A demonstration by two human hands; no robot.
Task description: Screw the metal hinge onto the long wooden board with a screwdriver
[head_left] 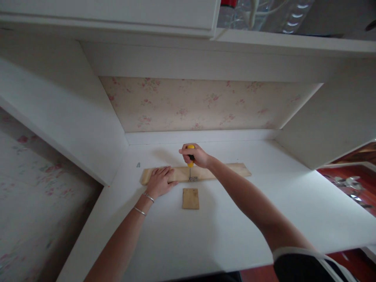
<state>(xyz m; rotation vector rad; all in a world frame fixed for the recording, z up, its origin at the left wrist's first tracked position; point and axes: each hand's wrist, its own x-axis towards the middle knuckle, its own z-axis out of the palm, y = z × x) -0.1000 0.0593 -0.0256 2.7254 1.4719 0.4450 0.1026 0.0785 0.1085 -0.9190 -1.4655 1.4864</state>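
Our right hand [197, 155] clenches the screwdriver [190, 156] upright over the hinge [193, 179]; our left hand [158, 181], at 9 o'clock, presses the plank [232, 170] flat, clasping nothing. Off-axis pressure could slip the tip.

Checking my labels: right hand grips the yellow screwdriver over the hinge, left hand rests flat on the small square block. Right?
Not quite. In the head view the left hand rests flat on the long wooden strip, not the small square block. The rest stands.

I see the long plank [223, 170] lying across the desk [235, 219]; the small board [190, 198] sits at its six o'clock.
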